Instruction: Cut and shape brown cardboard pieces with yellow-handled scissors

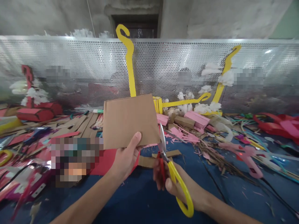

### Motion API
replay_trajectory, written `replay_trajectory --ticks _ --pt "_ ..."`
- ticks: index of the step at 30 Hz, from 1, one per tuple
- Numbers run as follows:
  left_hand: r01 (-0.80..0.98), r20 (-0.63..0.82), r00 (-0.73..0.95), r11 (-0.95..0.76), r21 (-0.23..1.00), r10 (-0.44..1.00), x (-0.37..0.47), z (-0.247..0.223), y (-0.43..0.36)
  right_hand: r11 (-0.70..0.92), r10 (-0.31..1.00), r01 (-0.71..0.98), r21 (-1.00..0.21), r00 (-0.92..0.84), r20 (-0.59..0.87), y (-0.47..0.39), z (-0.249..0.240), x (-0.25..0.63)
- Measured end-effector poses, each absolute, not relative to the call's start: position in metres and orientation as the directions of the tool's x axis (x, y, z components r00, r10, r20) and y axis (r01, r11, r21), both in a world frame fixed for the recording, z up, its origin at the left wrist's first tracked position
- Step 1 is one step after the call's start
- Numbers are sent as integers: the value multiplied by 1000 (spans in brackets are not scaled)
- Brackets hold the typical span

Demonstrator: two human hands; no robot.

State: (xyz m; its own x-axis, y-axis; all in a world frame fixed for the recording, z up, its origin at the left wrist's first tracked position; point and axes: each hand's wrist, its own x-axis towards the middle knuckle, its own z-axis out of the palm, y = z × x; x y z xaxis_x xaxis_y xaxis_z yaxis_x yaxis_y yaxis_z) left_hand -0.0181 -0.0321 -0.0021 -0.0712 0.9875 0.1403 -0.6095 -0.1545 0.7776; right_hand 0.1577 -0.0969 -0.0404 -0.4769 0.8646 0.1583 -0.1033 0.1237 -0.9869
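My left hand grips a brown cardboard piece from below, its thumb flat on the near face. The cardboard is roughly rectangular and held up above the table. In my right hand are scissors with one yellow and one red handle. Their blades are spread and reach the lower right edge of the cardboard; whether they bite into it I cannot tell. Behind the cardboard rises a yellow hook-topped strip, its lower end hidden. Red sheet material lies beneath my left hand.
Pink and brown scraps litter the blue table. A pink glue gun with a cord lies at right. Yellow hooked pieces with white tufts and a red one stand before a perforated metal panel.
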Motion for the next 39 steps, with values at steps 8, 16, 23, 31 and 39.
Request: replay_trajectory --ticks 8,16,23,31,39 --pt "-580 69 -105 -117 806 992 -11 0 -48 106 918 -144 -984 -367 152 -94 -48 150" --pt "-614 52 -92 -98 784 994 -11 -4 -47 79 946 -170 -982 -298 127 -88 -60 148" --pt "-540 42 -86 -82 837 995 -8 -9 -49 201 938 -103 -974 -268 222 -91 -56 164" --pt "-553 41 -45 -60 831 998 -2 -13 -56 220 938 -95 -971 -254 237 -87 -50 156" --pt "-579 29 -31 -41 814 999 0 -14 -57 111 978 -76 -991 -171 122 -82 -61 152"
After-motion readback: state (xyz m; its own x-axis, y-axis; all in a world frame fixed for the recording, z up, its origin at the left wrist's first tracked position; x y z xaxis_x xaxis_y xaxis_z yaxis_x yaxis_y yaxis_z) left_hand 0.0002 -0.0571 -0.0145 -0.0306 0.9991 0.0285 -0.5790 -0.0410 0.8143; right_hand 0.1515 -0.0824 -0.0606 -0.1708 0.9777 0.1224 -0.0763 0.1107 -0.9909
